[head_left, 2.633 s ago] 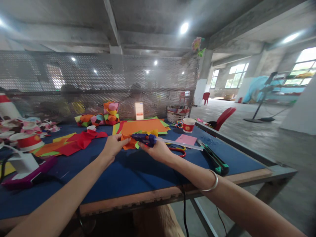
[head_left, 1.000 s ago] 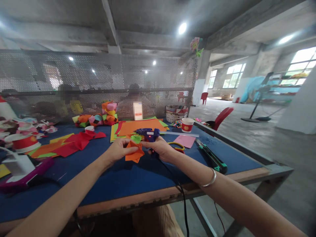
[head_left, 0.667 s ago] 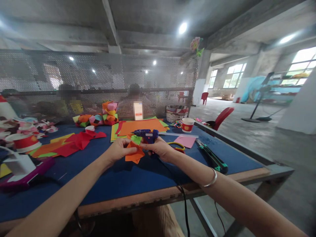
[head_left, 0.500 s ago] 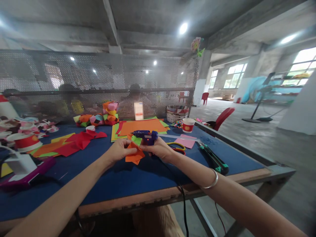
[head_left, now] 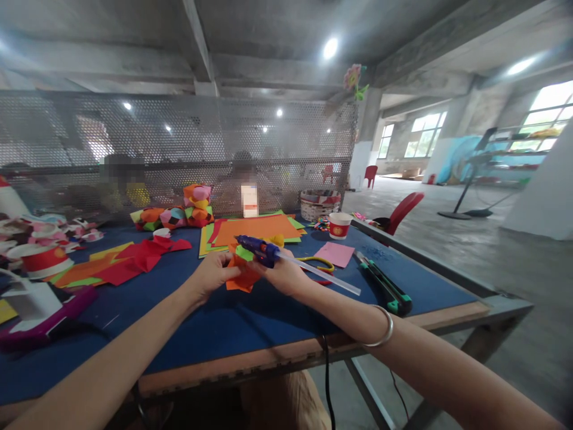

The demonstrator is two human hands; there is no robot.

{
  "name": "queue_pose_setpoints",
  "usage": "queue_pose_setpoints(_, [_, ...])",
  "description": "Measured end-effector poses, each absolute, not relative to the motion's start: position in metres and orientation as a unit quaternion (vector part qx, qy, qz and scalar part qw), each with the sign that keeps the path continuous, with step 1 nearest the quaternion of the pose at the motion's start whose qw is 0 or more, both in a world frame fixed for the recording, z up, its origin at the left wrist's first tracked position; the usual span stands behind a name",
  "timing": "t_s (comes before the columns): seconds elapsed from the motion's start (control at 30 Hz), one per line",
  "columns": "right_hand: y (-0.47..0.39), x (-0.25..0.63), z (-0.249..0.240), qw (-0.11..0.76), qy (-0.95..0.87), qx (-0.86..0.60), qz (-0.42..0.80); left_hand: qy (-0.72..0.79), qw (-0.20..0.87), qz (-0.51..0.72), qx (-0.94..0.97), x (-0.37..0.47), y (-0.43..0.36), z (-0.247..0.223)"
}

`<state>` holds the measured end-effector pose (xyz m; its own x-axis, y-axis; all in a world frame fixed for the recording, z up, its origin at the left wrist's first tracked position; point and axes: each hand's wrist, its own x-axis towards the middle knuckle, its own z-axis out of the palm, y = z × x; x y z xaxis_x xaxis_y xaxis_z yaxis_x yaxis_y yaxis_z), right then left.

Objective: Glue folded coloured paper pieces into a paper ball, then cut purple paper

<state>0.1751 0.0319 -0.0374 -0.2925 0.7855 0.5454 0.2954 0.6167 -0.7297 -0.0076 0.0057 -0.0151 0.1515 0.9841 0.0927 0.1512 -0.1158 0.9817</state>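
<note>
My left hand point(head_left: 213, 276) pinches an orange and green folded paper piece point(head_left: 242, 278) above the blue table. In my right hand point(head_left: 286, 273) is a dark blue glue gun point(head_left: 259, 249), its nozzle pointing left over the paper piece. A clear glue stick point(head_left: 326, 276) juts out of the back of the gun toward the lower right. Fingers of my right hand are close to the paper's right edge; whether they touch it is hidden. Just behind my right hand lie yellow-handled scissors point(head_left: 322, 263), partly covered.
Coloured paper sheets point(head_left: 255, 230) are stacked behind my hands. A green-black utility knife point(head_left: 385, 285), pink paper point(head_left: 336, 254) and a paper cup point(head_left: 340, 226) lie to the right. Red paper point(head_left: 134, 260) and a purple-and-white device point(head_left: 54, 316) are on the left. A mesh partition point(head_left: 170, 137) stands behind.
The glue gun has turned, so its glue stick now slants down to the right instead of lying nearly level. The paper piece stays in my left hand.
</note>
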Motion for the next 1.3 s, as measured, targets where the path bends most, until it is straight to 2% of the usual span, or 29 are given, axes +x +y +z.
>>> queue_pose_setpoints(0.53, [0.0311,0.1769,-0.0396,0.476,-0.784,-0.340,0.208,0.462,0.476,0.440,0.605,-0.0074,0.0051,-0.0150])
queue_pose_setpoints(0.73, [0.0328,0.1746,-0.0385,0.492,-0.763,-0.336,0.252,0.471,0.464,0.444,0.606,-0.0093,0.0084,-0.0140])
queue_pose_setpoints(0.97, [0.0359,0.1757,-0.0377,0.454,-0.708,-0.368,0.396,0.478,0.431,0.441,0.626,-0.0129,0.0100,-0.0147])
queue_pose_setpoints(1.3, [0.0327,0.1756,-0.0349,0.438,-0.718,-0.399,0.364,0.482,0.407,0.434,0.643,-0.0136,0.0113,-0.0155])
